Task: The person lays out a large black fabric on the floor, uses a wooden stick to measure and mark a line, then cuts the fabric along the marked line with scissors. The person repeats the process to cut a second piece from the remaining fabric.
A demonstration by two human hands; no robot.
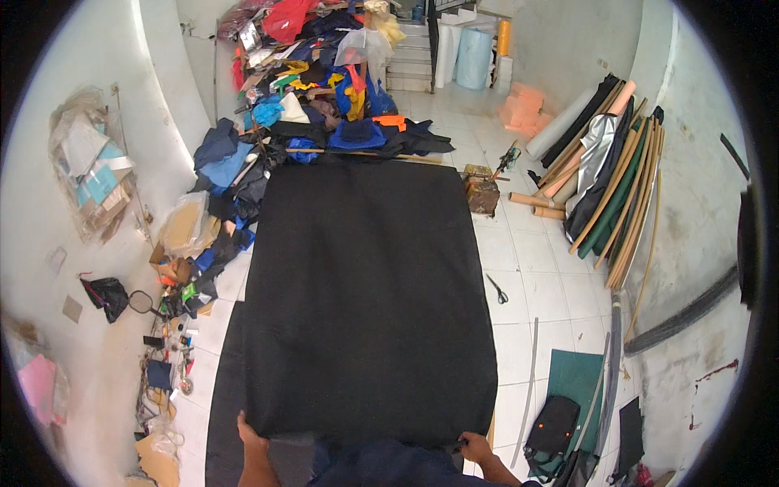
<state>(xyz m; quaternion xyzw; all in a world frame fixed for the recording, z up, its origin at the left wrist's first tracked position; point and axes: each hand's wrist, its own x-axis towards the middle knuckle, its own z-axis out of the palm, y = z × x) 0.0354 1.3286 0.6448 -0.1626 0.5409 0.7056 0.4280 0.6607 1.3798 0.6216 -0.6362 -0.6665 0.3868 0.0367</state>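
Note:
A large sheet of black fabric (365,300) stretches away from me over the white tiled floor. My left hand (251,434) grips its near left corner, fingers partly hidden by the cloth. At the near right corner my right hand (475,446) pinches the edge between thumb and fingers. Another dark layer (227,398) lies under the sheet and shows along its left side. The near edge is lifted toward my body; the far edge lies flat near a wooden stick (365,152).
Scissors (497,290) lie on the tiles right of the fabric, below a brown block-like object (482,195). Fabric rolls and tubes (617,178) lean on the right wall. A black bag (556,426) rests on a green mat (574,369). Cloth scraps (316,89) are heaped at the back left.

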